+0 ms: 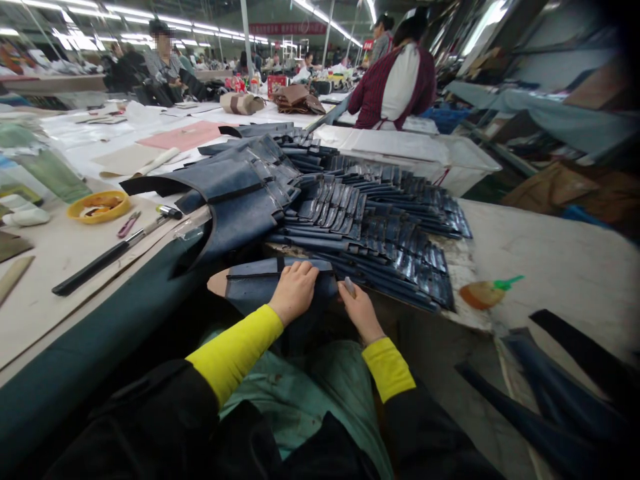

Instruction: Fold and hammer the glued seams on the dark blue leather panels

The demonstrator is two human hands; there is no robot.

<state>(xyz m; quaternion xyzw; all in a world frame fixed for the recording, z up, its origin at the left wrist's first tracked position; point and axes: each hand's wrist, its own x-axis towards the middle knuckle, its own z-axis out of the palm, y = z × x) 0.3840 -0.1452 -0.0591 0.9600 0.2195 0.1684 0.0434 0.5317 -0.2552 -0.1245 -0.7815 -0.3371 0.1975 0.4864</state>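
Observation:
My left hand (pixel 295 290) presses down on a dark blue leather piece (pixel 253 283) lying at the table's near edge, fingers curled over its top. My right hand (pixel 359 307) sits just to the right of it, pinching a small grey tool (pixel 349 287) at the piece's right end. Both sleeves are yellow at the cuff under black. Directly beyond my hands spreads a big overlapping pile of dark blue leather pieces (pixel 370 213), with larger folded blue panels (pixel 240 187) on its left.
A yellow dish (pixel 98 205), a long black ruler (pixel 100 263) and pink-handled snips (pixel 129 224) lie on the left. A glue bottle with a green tip (pixel 487 292) lies on the right. A person in a maroon top (pixel 395 80) stands beyond a white bin (pixel 450 160).

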